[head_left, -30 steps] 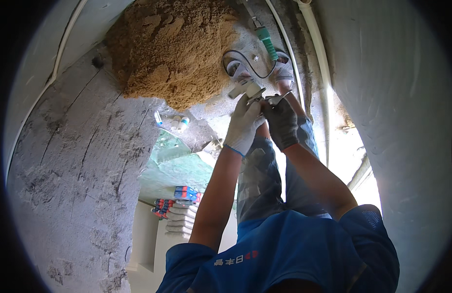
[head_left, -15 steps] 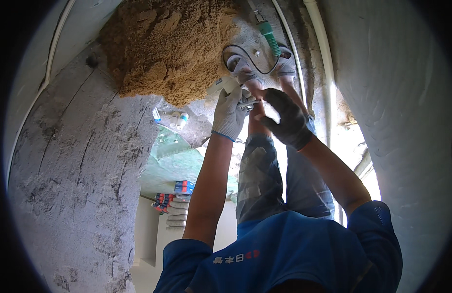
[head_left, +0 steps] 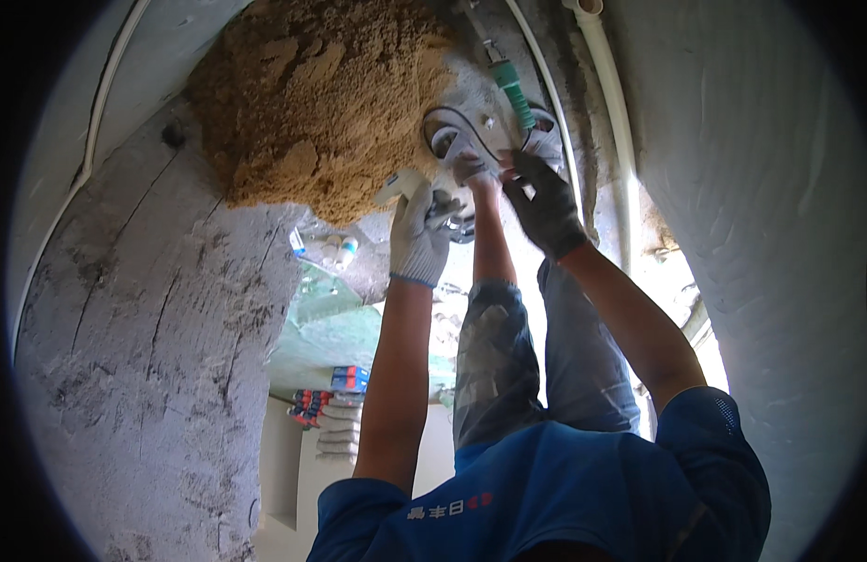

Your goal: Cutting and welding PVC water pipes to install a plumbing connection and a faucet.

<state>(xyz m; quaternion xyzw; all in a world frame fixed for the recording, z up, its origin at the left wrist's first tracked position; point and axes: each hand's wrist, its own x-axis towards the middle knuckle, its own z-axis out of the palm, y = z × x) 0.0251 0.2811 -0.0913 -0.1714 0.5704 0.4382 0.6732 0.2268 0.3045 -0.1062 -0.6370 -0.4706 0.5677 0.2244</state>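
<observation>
My left hand (head_left: 419,229), in a white knitted glove with a blue cuff edge, is closed around a pale plastic piece (head_left: 402,186) with a small label. A dark, shiny metal part (head_left: 461,229) shows beside its fingers; its kind cannot be made out. My right hand (head_left: 548,206) wears a dark grey glove. Its finger and thumb are bent but look apart, close to a black cable (head_left: 471,124); I see nothing clearly held there. Beyond it, a green-handled tool (head_left: 513,94) with a metal front end lies near my feet.
A heap of brown sand (head_left: 311,112) lies ahead on the left. White pipes (head_left: 613,103) run along the right wall. Small white bottles (head_left: 345,251) lie on the floor beyond my left forearm. Stacked grey bags (head_left: 340,426) and blue boxes (head_left: 350,378) stand farther off.
My hands have moved apart. The left shifted left and slightly down with the pale piece; the right rose toward the cable, its finger and thumb drawing closer together.
</observation>
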